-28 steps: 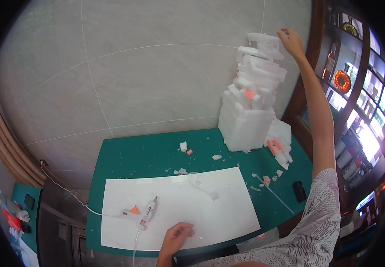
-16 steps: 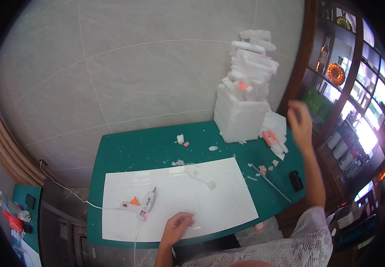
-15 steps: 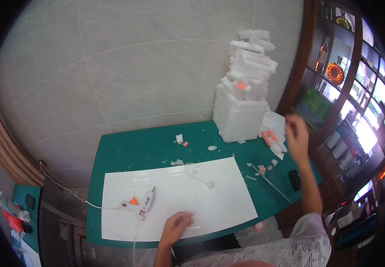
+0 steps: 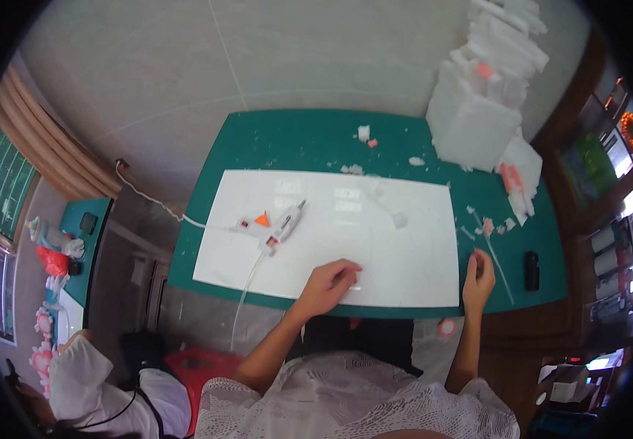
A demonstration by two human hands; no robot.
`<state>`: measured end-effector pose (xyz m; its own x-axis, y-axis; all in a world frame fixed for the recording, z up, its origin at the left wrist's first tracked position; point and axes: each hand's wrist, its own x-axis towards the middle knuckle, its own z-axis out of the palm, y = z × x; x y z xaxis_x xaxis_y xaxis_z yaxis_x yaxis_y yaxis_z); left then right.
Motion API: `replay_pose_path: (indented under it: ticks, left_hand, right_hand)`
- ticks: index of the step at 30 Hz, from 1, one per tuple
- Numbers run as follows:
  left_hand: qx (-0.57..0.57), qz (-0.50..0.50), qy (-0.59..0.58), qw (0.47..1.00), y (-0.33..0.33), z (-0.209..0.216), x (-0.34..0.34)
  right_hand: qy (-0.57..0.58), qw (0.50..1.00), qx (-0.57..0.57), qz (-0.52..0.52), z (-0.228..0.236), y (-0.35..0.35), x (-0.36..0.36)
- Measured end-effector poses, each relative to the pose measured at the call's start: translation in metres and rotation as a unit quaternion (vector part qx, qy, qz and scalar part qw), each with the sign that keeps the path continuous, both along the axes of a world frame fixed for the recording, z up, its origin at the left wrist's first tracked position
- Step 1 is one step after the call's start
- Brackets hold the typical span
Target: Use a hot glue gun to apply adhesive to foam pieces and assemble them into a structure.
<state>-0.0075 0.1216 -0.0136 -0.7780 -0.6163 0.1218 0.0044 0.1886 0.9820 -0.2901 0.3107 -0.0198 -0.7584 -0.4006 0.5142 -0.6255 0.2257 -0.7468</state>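
Note:
My left hand point(image 4: 331, 285) is over the near edge of the white board point(image 4: 404, 271), its fingers loosely curled in and nothing visible in them. My right hand point(image 4: 480, 278) is just off the board's right edge, fingers bent with a gap between them, and I see nothing held. Right of it lies a thin translucent glue stick point(image 4: 502, 271), with pinkish-white foam scraps point(image 4: 487, 225) at its far end. A white glue gun point(image 4: 285, 228) with an orange trigger lies on the board's left half, a translucent stick trailing from its rear.
A tall pile of white foam pieces point(image 4: 474, 121) stands at the back right. Pink and white foam strips point(image 4: 510, 179) lie beside it. A black object point(image 4: 531, 271) lies on the green table point(image 4: 294, 135). At lower left, another person point(image 4: 104, 395) sits near a red stool point(image 4: 199, 366).
My right hand has come down from beside the foam pile to near the glue stick. My left hand stays over the board. The view has tilted downward and turned left.

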Motion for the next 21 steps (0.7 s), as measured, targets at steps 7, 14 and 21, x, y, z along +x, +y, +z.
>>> replay_pose_path:
  ticks: [7,14,21]
  left_hand:
    - [-0.199,0.109,-0.019,0.974,0.003,0.019,0.023]
    - [-0.441,0.232,-0.183,0.848,-0.043,0.037,0.081]
    - [-0.376,0.198,-0.326,0.845,-0.088,0.014,0.113]
  right_hand:
    - [-0.050,0.996,0.072,0.030,-0.001,-0.006,0.010]
    - [-0.062,0.996,0.063,0.032,0.000,-0.002,0.007]
    - [-0.070,0.995,0.045,0.053,-0.002,-0.005,0.000]
